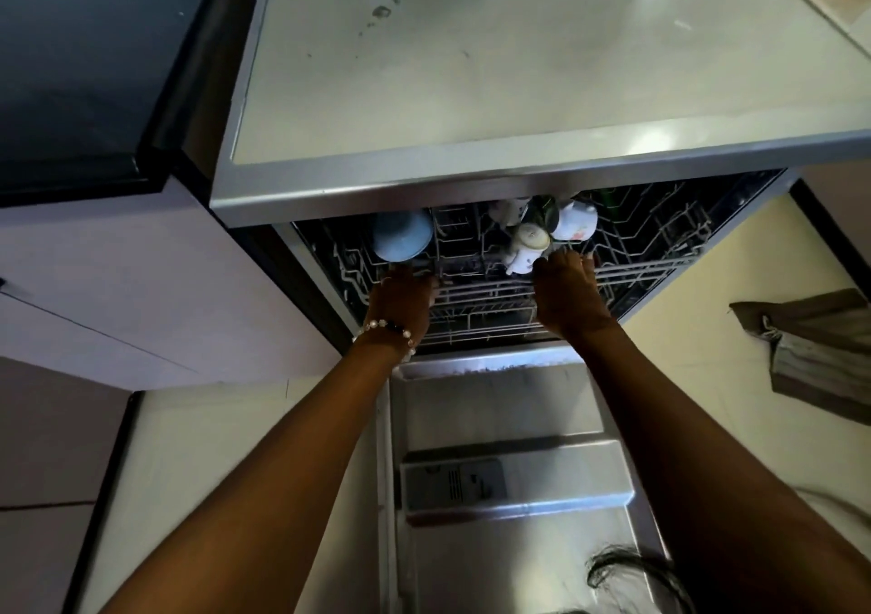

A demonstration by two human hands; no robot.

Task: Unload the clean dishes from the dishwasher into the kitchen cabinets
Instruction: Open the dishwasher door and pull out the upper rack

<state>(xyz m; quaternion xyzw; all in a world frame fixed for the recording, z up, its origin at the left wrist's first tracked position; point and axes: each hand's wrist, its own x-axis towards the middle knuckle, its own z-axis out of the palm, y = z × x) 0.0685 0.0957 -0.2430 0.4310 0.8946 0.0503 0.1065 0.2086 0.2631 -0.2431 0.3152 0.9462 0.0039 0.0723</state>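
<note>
The dishwasher stands open, its door (518, 495) folded down towards me. The upper wire rack (660, 255) is partly out under the counter edge. A blue bowl (403, 235) lies upside down at the rack's left. White floral cups (572, 222) and a small cup (530, 239) cluster at its middle. My left hand (403, 298), with a bead bracelet on the wrist, grips the rack's front rail just below the blue bowl. My right hand (568, 293) grips the same rail below the cups.
A pale countertop (518, 57) overhangs the dishwasher. A dark appliance top (70, 71) sits to the left above white cabinet fronts (141, 283). A grey cloth (820, 349) lies on the floor at the right.
</note>
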